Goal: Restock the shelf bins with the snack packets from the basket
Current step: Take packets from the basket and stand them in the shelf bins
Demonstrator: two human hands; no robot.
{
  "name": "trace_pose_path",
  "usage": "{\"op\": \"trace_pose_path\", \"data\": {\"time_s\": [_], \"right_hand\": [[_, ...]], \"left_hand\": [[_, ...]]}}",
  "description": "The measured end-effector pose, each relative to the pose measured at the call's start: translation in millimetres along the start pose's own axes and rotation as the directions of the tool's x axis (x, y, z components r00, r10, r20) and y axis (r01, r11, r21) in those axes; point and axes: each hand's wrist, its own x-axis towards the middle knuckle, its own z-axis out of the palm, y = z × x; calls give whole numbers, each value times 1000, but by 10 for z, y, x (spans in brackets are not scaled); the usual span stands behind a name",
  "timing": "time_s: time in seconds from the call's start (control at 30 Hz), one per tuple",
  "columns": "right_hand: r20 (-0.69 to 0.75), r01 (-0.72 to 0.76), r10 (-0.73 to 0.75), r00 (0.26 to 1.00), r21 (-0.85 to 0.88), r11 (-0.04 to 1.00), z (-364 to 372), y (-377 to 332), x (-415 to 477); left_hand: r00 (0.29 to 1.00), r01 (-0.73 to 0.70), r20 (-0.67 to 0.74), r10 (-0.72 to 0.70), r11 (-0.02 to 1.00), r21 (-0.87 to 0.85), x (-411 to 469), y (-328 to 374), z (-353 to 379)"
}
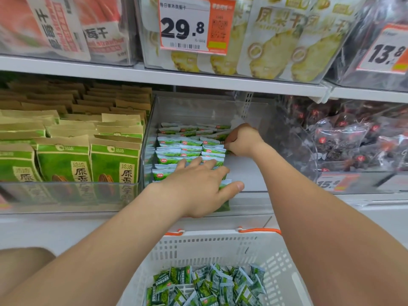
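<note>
In clear bin [198, 109]: left hand [198, 186] flat on packet rows [189, 149]; right hand [242, 140] curled at rows' right end, hold unclear. Basket [209, 235] below bin, nearer left hand.

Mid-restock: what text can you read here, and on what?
"29.8": orange price tag, top shelf.
"凤梨干": pineapple pouches.
"13.8": right price tag, top shelf.
"洽洽", "原香": green bags, left bin.
"15.": blurred tag, lower right; rest unreadable.
Red logos on the snack packets: too small.
</note>
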Motion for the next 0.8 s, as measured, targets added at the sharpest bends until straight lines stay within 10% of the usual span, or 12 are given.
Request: {"op": "trace_pose_path", "data": {"time_s": [0.3, 0.47, 0.57, 0.7, 0.8], "right_hand": [[-324, 92, 25, 946, 342, 935, -344, 97, -1039], [-782, 433, -32, 623, 311, 846, -217, 201, -1840], [-846, 580, -144, 513, 218, 785, 27, 430, -2163], [-627, 474, -186, 757, 329, 817, 713, 941, -2345], [-98, 148, -123, 988, 323, 935, 1374, 1321, -2526]], "left_hand": [[889, -198, -422, 176, 980, -8, -131, 140, 2], [681, -253, -705, 195, 967, 23, -269, 389, 200], [679, -275, -698, 226, 960, 43, -398, 568, 415], [912, -240, -312, 265, 964, 117, -480, 769, 818], [961, -276, 35, 274, 960, 47, -475, 822, 1133]]}}
